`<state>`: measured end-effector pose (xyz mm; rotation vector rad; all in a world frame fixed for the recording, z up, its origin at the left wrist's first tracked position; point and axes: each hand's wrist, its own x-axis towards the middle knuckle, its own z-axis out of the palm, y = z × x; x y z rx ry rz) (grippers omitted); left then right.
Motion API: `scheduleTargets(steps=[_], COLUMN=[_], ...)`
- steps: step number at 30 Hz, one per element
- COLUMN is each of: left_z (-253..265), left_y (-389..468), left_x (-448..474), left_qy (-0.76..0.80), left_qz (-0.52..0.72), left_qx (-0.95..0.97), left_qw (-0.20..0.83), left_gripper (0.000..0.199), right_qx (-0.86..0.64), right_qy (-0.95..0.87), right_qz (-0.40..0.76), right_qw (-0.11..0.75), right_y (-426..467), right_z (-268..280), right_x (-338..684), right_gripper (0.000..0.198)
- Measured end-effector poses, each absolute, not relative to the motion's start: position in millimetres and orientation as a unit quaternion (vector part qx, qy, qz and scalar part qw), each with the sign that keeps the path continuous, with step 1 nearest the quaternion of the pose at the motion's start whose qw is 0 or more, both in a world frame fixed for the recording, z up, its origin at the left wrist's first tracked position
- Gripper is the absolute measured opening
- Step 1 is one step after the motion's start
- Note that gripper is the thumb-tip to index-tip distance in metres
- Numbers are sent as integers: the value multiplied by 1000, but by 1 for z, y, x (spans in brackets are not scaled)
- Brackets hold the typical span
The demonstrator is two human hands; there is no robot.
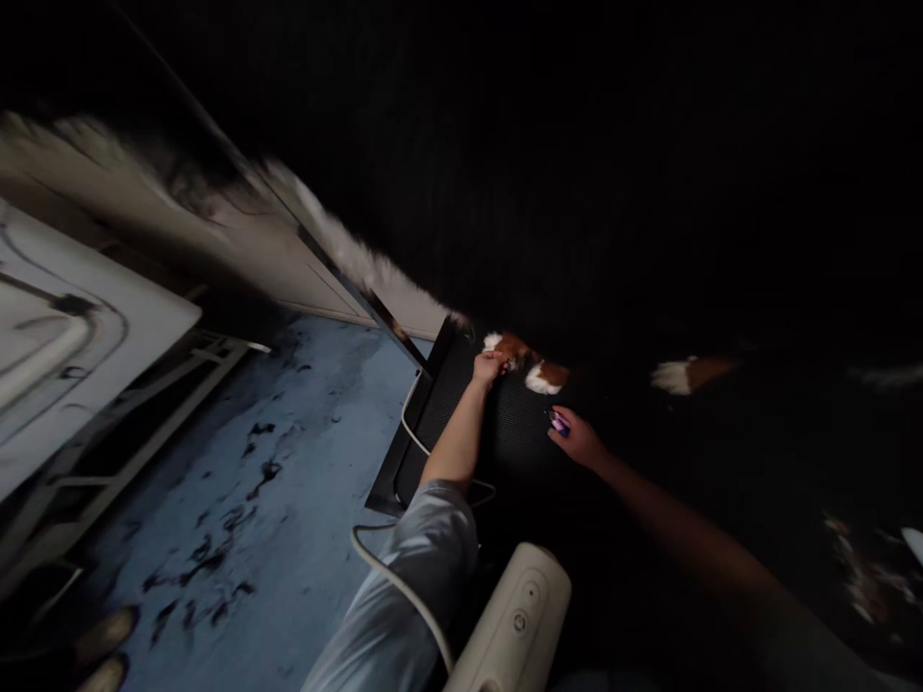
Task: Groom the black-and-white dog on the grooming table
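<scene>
A large dark-furred dog (562, 192) stands over a black ribbed table top (451, 389); much of its body is lost in shadow. At one brown-and-white front paw (513, 348), my left hand (490, 367) is closed, its fingers pinched against the paw. Another front paw (543, 377) rests on the table just to the right. Close below that paw, my right hand (573, 434) is closed around small purple-and-blue nail clippers (559, 423), whose dark tip points left, apart from the paw. Further right is a third paw (670, 376).
A pale device with buttons (517, 615) and its cable (404, 577) lie close in front of me. A metal post (361, 298) rises from the table edge. Dark hair clumps (209, 557) litter the blue floor (303, 461). A white table (93, 298) stands left; shoes (108, 634) show lower left.
</scene>
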<state>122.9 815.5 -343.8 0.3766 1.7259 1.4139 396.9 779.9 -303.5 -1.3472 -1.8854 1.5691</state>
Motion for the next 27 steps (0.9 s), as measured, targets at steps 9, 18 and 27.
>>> scheduleTargets(steps=[9,18,27], left_z=[-342,-333,-335], left_y=[807,810,811], left_x=[123,112,116], left_qy=[673,690,702], left_qz=[544,481,469], left_qx=[139,158,179], left_qw=[482,517,505], left_gripper=[9,9,16], right_qx=[-520,-549,-588], right_qy=[-454,-427,-495], right_qz=[706,683,613], right_qw=[158,223,183], right_y=[779,792,790], right_z=[-322,-326,-329], right_x=[277,233,229], right_gripper=[17,21,21])
